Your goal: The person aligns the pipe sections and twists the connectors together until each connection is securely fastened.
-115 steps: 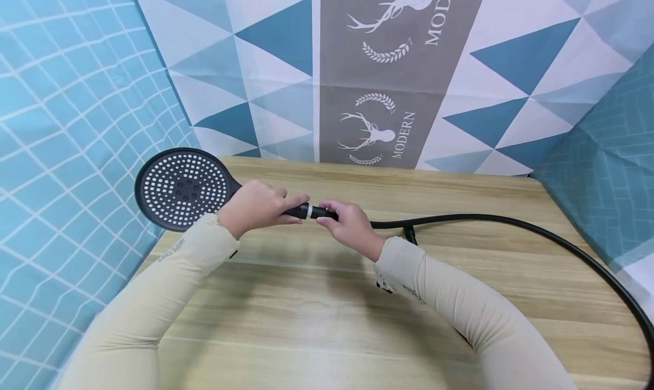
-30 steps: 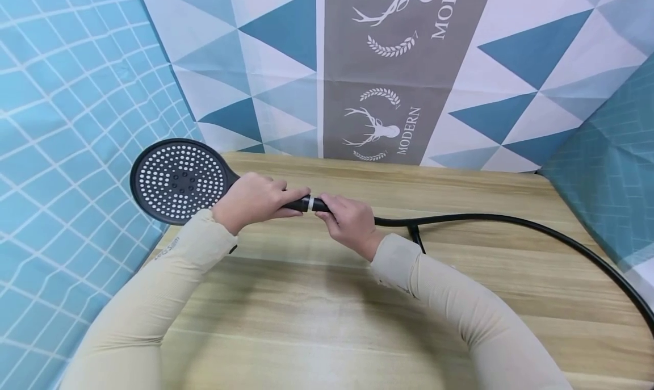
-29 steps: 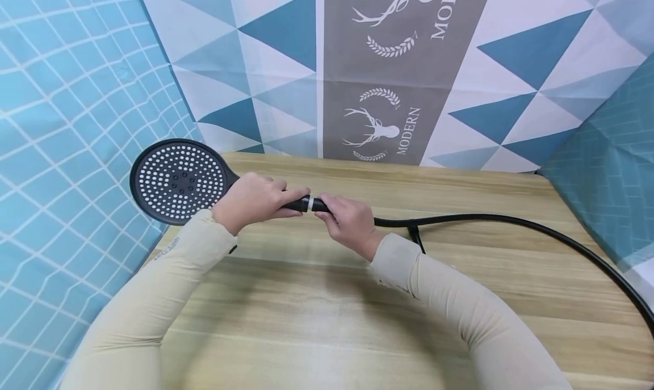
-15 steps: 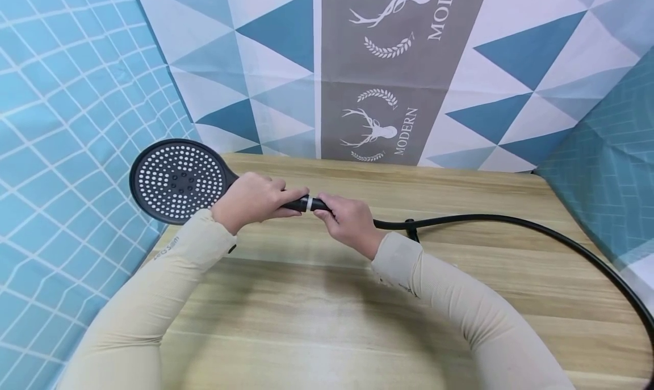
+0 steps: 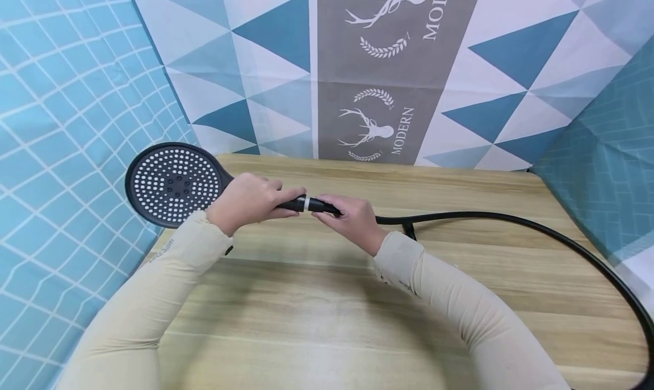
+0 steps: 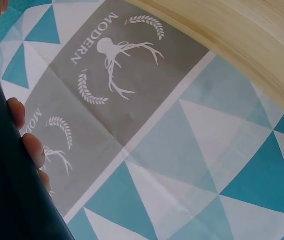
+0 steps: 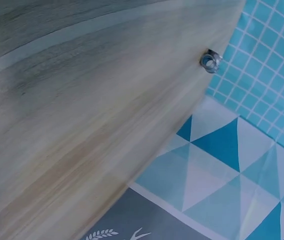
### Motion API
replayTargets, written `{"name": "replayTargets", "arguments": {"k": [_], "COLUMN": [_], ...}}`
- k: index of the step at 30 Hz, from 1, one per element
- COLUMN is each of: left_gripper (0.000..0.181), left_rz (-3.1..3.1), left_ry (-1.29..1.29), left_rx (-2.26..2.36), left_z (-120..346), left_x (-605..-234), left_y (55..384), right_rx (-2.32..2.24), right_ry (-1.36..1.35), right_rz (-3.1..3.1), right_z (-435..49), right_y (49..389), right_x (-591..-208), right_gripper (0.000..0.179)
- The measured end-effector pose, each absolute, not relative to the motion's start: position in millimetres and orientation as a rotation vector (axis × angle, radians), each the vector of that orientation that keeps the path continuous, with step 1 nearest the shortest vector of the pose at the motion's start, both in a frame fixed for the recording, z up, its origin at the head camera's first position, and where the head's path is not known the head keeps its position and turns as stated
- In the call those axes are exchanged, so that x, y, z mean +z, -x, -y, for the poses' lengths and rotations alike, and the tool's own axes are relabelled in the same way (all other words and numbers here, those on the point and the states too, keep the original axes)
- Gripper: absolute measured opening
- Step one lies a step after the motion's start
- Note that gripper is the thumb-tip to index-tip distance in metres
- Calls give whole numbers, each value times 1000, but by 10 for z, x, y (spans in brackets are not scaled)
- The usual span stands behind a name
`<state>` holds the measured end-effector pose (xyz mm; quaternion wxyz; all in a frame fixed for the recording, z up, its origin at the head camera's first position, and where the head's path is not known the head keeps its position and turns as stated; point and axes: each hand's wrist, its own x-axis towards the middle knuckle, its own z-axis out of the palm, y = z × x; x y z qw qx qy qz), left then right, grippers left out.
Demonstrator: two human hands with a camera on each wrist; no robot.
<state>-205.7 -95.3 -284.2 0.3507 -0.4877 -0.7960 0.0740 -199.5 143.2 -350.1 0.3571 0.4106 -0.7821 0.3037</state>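
Note:
In the head view a black handheld shower head (image 5: 176, 187) with a round face of pale nozzles is held up at the left, nozzles toward the camera. My left hand (image 5: 246, 201) grips its handle; in the left wrist view the fingertips (image 6: 34, 150) curl around the dark handle (image 6: 12, 165). A white ring (image 5: 306, 203) sits where the handle meets the black hose connector (image 5: 322, 206). Thumb and fingers of my right hand (image 5: 353, 219) pinch that connector. From behind the right hand the black hose (image 5: 485, 214) runs off to the right.
A short black part (image 5: 409, 231) stands on the wooden table (image 5: 306, 322) beneath the hose. A small metal fitting (image 7: 210, 61) lies near the table's edge by the blue tiled sheet (image 7: 262, 50). Patterned sheets (image 5: 276, 95) hang behind and at both sides.
The right thumb and fingers have shifted on the connector, leaving more of it showing between them. The left hand keeps its grip; the shower head sits slightly lower and further left.

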Motion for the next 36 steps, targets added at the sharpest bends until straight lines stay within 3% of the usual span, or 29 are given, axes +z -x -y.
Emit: {"name": "replayTargets", "arguments": {"k": [9, 14, 18, 21, 27, 36], "left_gripper": [37, 40, 40, 39, 39, 38], "left_rz": [2026, 2008, 1991, 1992, 2003, 1999], "left_ry": [1296, 1289, 1291, 1299, 1291, 1272], "left_rx": [168, 143, 137, 137, 152, 192], "left_z": [953, 990, 1009, 1003, 993, 946], "left_x": [-2851, -2825, -2805, -2809, -2825, -2795], "left_y": [2086, 2083, 2099, 2117, 2137, 2122], "right_rx": [602, 548, 583, 614, 720, 878], "right_ry": [-1053, -1039, -1030, -1025, -1042, -1066], "right_rz": [1905, 1883, 1909, 1930, 2009, 2050], "right_z": [-1416, -1365, -1334, -1336, -1344, -1386], "right_y": [2014, 2002, 2010, 2012, 2002, 2010], "right_x": [-3530, -3471, -3447, -3454, -3442, -3419], "right_gripper": [25, 48, 53, 49, 20, 19]}}
